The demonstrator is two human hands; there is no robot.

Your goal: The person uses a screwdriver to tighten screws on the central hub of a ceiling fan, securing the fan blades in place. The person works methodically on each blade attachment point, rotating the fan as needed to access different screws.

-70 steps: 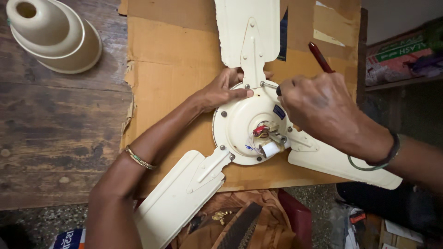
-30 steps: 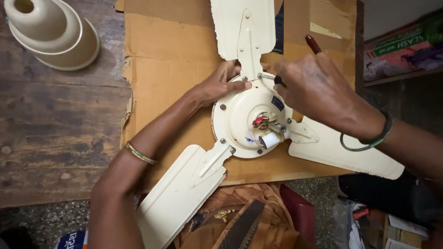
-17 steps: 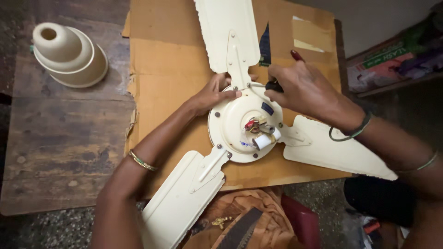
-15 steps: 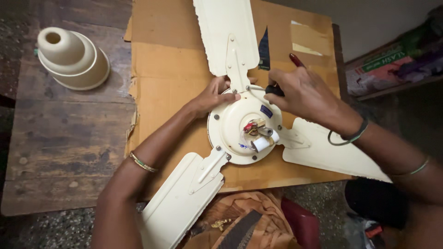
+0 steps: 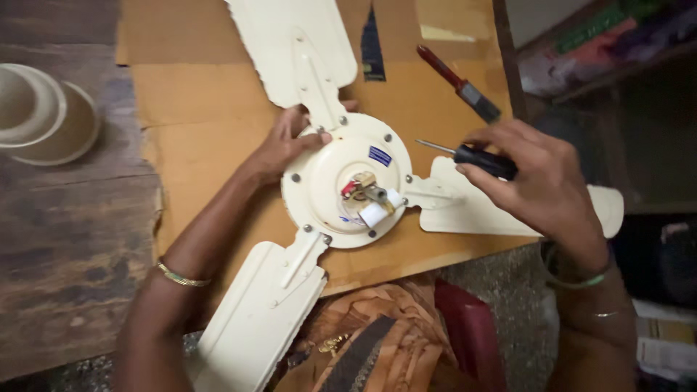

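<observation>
closest to the camera there's a brown patterned cloth [image 5: 377, 341] over the lap and the near fan blade [image 5: 261, 319] sticking out toward the bottom edge. the left forearm with its thin bangle [image 5: 181, 276] runs up along it.

past that, the cream ceiling fan motor housing [image 5: 341, 181] sits flat on a sheet of cardboard [image 5: 196, 116] on the wooden table [image 5: 65, 239], wires and a white connector poking out of its hub. the left hand [image 5: 287, 141] is pressed on the upper left rim of the housing, right by the root of the far blade [image 5: 294, 51], fingers curled and bearing down on it, same spot as half a second ago.

what's changed: the right hand [image 5: 541, 181] was bunched right over the top edge of the housing with the tool down on a screw there, and now it has swung out to the right, over the right blade [image 5: 501, 210]. it's wrapped tight around the black handle of a screwdriver [image 5: 472, 156], whose shaft points back left toward the housing but hangs clear of it. so my read is that screw by the far blade is dealt with or being checked, and the driver is between screws.

further back a red-handled paintbrush [image 5: 457, 83] lies on the cardboard, and off at the far left are stacked cream fan canopy cups [image 5: 43, 112].
</observation>
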